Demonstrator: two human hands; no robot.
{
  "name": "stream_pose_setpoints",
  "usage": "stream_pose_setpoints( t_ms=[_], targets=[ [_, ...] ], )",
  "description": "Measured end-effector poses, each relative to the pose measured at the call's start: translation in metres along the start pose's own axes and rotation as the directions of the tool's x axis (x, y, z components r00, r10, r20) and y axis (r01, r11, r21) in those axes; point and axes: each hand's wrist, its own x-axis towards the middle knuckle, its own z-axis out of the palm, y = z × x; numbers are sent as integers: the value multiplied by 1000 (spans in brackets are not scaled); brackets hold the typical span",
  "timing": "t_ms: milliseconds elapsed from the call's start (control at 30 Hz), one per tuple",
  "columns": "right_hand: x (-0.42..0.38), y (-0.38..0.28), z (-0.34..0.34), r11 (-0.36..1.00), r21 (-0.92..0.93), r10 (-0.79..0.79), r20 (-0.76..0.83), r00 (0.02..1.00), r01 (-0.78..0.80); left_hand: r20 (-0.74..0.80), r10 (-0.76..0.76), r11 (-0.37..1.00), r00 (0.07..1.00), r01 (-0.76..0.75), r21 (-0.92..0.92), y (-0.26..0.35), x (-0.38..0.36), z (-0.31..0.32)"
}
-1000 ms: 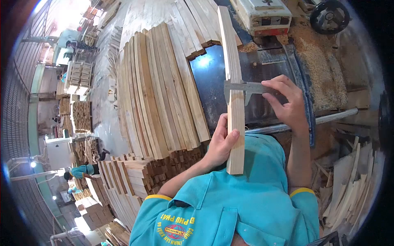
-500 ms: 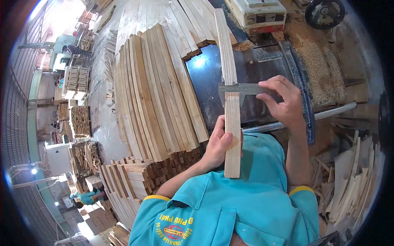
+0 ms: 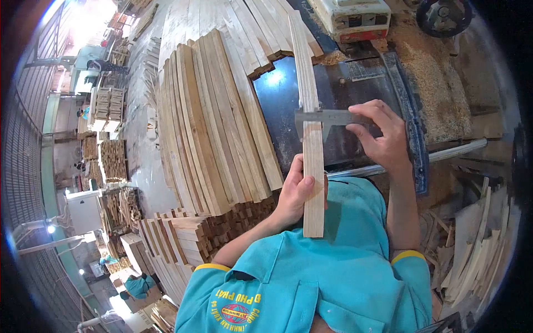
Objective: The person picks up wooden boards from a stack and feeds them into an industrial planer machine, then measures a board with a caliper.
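My left hand [image 3: 296, 194] is closed around the near part of a long wooden strip [image 3: 314, 211], which points away from my body over the dark machine table. My right hand [image 3: 384, 133] pinches the end of a metal caliper [image 3: 340, 116] between thumb and fingers. The caliper lies across the strip, its jaws at the strip's sides, a little beyond my left hand. Whether the jaws touch the wood on both sides is too small to tell.
Long boards [image 3: 205, 127] lie in rows at the left, above a stack of cut pieces [image 3: 239, 222]. A white and red machine part [image 3: 355, 19], a handwheel [image 3: 444, 16] and sawdust [image 3: 430, 83] are at the top right. A metal bar [image 3: 455, 151] crosses at the right; a person [image 3: 139, 286] is at the far lower left.
The caliper and the strip have shifted very slightly within the view. Both hands keep their grips. The distant person at the lower left appears farther right and lower.
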Motion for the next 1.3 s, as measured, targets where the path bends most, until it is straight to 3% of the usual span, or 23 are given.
stream_pose_setpoints(
  t_ms=[67,167,267,367,400,567,667,700,767,1067,1167,1300],
  targets=[
    [-4,-2,2,980,105,176,-49,983,-171,-45,-17,1000,999,17,4,-3,0,-1],
    [-11,10,1,971,107,226,-131,965,-213,-69,-19,1000,997,19,-2,-5,-1,-2],
    [-21,19,-9,951,43,310,-112,944,-307,-122,-15,999,992,19,30,-2,-1,-1],
    [-31,31,-12,967,50,254,-65,965,-251,-121,20,998,992,-13,55,-1,1,-7],
    [-32,29,-12,934,70,352,-26,936,-350,-150,10,998,989,0,64,1,2,-7],
    [-53,45,15,889,55,453,48,890,-455,-220,-8,996,975,27,83,-7,10,-27],
    [-59,48,42,772,-63,635,64,770,-632,-226,-14,998,974,26,52,-13,15,-43],
    [-57,45,46,707,-112,707,140,693,-698,-227,-16,999,974,25,37,-15,17,-48],
    [-75,58,69,786,-91,618,163,769,-612,-222,-3,1000,975,9,25,-20,21,-62],
    [-91,43,138,815,-125,575,293,764,-566,-142,-88,994,986,79,-70,-16,38,-110],
    [-86,28,139,843,-267,537,368,759,-467,-141,-95,991,986,79,-112,-20,47,-124],
    [-90,22,119,878,-287,464,309,830,-384,-166,0,1000,986,-4,-24,-45,57,-140]
  ],
)
